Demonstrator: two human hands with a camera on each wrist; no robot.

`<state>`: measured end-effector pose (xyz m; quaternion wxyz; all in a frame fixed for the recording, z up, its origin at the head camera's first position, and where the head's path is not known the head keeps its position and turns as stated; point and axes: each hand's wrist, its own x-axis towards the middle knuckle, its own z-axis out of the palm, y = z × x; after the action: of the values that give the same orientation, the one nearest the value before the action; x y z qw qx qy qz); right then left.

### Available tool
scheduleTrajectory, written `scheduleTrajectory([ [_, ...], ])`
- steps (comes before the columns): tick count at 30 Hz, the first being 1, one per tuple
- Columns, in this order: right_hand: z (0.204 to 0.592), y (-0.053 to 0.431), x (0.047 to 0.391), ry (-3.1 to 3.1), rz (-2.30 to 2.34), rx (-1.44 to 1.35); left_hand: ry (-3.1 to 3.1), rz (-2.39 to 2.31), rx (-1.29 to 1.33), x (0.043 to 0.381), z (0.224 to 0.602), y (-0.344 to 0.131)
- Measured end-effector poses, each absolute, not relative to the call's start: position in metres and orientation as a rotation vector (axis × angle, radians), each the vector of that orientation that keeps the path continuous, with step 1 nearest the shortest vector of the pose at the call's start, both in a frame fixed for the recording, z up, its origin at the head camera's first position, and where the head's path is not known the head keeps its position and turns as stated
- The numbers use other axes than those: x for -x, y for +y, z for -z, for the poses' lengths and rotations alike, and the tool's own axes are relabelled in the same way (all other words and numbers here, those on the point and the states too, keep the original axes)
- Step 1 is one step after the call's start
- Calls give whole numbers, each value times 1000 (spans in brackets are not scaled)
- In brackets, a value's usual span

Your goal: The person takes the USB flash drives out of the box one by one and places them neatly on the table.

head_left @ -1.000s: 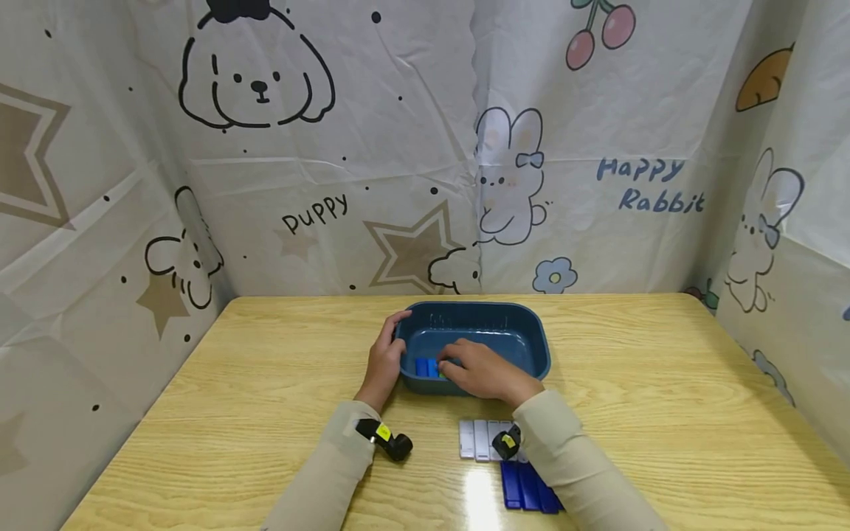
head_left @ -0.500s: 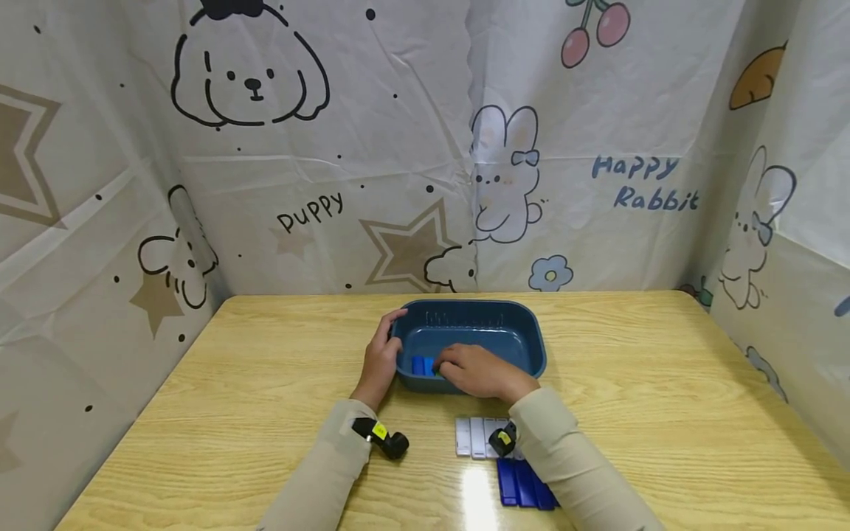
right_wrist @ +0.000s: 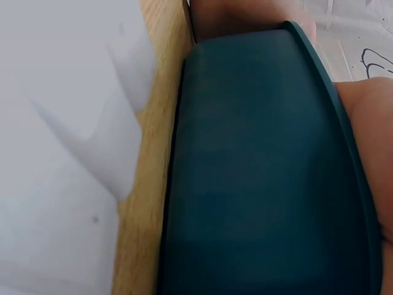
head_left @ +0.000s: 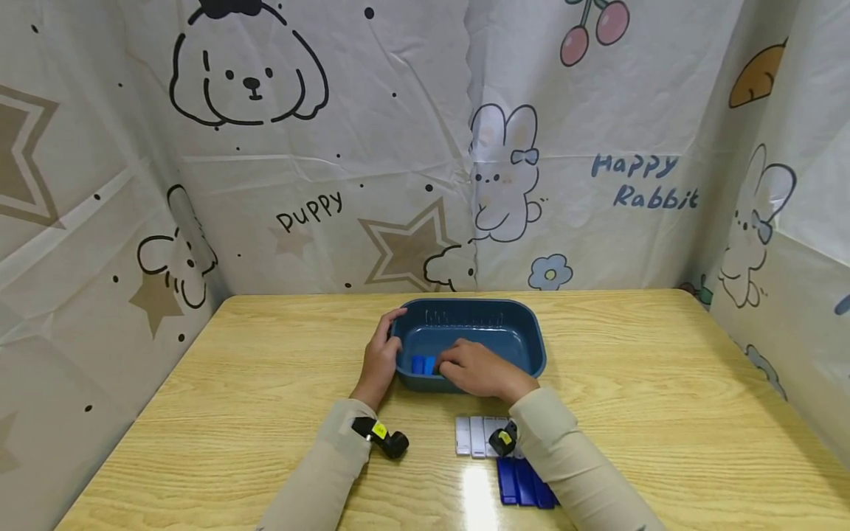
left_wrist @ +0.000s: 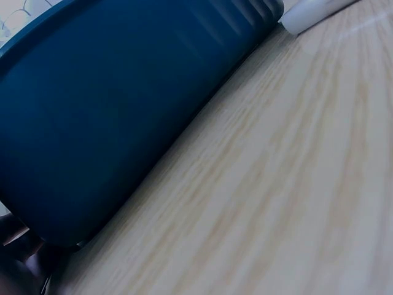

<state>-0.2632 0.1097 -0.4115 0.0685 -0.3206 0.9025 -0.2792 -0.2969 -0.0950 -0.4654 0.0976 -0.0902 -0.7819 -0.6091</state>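
Observation:
A dark teal plastic bin [head_left: 478,384] stands on the table. My left hand [head_left: 380,363] holds its left end, with the fingers along the outer wall and the thumb at the rim. Inside, near the front left corner, small blue blocks [head_left: 423,365] lie side by side. My right hand [head_left: 481,367] reaches over the front rim, fingers curled down just right of these blocks. Its fingertips pinch a small green piece that they almost wholly cover. In the right wrist view, the front wall of the bin [right_wrist: 258,160] fills the middle.
A row of white flat blocks [head_left: 477,437] lies in front of the bin, partly under the right wrist. Nearer me are dark blue blocks [head_left: 524,483], partly hidden by the right sleeve [head_left: 564,450]. Printed curtains [head_left: 299,169] stand behind and beside the table [head_left: 265,413].
My right fingers shift slightly around the small green piece, which now shows less. The left hand keeps its hold on the bin. The whole view has drifted a little.

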Motion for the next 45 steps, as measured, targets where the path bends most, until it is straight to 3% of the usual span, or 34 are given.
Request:
scheduleTrajectory([
  [45,411,123,265,2673,1470,626,-2323,1800,268,297,467,-95],
])
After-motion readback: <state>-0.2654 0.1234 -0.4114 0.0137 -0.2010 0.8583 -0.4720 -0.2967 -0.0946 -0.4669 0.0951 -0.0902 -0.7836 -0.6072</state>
